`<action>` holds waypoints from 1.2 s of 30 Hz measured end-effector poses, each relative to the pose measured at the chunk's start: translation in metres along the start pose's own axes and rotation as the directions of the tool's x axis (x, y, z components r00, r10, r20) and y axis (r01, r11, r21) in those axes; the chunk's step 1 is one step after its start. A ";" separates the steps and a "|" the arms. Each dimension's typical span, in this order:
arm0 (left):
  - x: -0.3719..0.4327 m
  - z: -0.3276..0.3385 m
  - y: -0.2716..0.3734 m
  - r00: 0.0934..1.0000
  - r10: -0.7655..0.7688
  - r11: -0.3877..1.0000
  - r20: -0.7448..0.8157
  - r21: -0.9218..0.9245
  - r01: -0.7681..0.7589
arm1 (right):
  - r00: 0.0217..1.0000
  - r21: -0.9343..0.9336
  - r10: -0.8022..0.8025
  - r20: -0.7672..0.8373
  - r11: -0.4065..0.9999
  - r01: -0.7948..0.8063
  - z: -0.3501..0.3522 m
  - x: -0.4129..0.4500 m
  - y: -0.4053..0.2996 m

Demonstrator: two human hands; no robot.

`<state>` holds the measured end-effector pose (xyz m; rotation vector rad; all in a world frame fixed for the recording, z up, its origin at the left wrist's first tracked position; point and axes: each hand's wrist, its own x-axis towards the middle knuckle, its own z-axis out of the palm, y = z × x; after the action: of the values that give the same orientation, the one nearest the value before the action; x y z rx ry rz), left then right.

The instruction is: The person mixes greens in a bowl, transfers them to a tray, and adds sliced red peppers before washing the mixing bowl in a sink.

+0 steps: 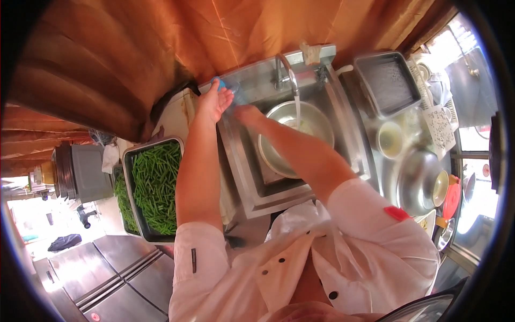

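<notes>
My left hand [215, 102] is at the back left corner of the sink [245, 173], palm turned up and fingers apart. Just behind its thumb is a blue cap-like piece [217, 83], and a translucent bluish plastic bottle [238, 94] appears beside it, partly hidden. Close to that bottle, my right hand [248, 115] reaches over the sink's left side. It is blurred, so whether it grips anything is unclear. Water runs from the curved faucet [290, 72] into a round metal basin [277, 161] inside the sink.
Left of the sink stands a metal tray [132, 201] of cut green beans, with another tray of greens [125, 201] beyond it. At right are an empty rectangular pan [388, 84], a small bowl [390, 140] and a large metal bowl [416, 181]. An orange-brown curtain [249, 32] hangs behind.
</notes>
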<state>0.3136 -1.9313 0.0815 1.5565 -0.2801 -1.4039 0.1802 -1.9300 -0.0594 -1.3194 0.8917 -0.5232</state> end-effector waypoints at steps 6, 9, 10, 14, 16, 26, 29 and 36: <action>-0.062 0.018 -0.037 0.967 0.210 0.975 0.145 -0.099 -0.197 | 0.988 0.970 0.149 0.028 0.234 -0.063 0.007 -0.029 -0.081; -0.079 0.031 -0.072 0.828 0.503 0.848 0.250 0.043 -0.528 | 0.967 0.945 0.235 -0.103 0.327 0.021 0.009 -0.033 -0.094; -0.087 0.028 -0.077 0.863 0.448 0.886 0.233 0.008 -0.463 | 0.951 0.905 0.270 -0.148 0.426 0.020 0.015 -0.049 -0.095; -0.097 0.021 -0.100 0.940 0.318 0.934 0.123 -0.212 -0.288 | 0.994 0.478 0.093 -0.055 0.876 -0.056 0.043 -0.127 -0.113; -0.105 0.037 -0.118 0.920 0.341 0.906 0.190 -0.327 -0.268 | 0.997 0.335 0.029 -0.066 0.942 -0.005 0.026 -0.135 -0.098; -0.175 0.102 -0.194 0.900 0.213 0.918 0.380 -0.394 -0.051 | 0.930 0.346 0.320 -0.182 0.906 -0.244 -0.042 -0.173 -0.026; -0.163 0.067 -0.216 0.913 0.399 0.785 -0.084 -0.482 -0.388 | 0.964 0.217 0.193 -0.184 0.964 -0.151 -0.035 -0.192 -0.029; -0.163 0.081 -0.234 0.860 0.336 0.890 0.384 -0.429 -0.156 | 0.952 -0.323 -0.060 -0.301 0.945 -0.042 -0.041 -0.232 -0.040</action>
<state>0.0968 -1.7401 0.0178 0.8246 -0.4396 -1.4890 0.0187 -1.7833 0.0394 -1.5681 1.2730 -0.6176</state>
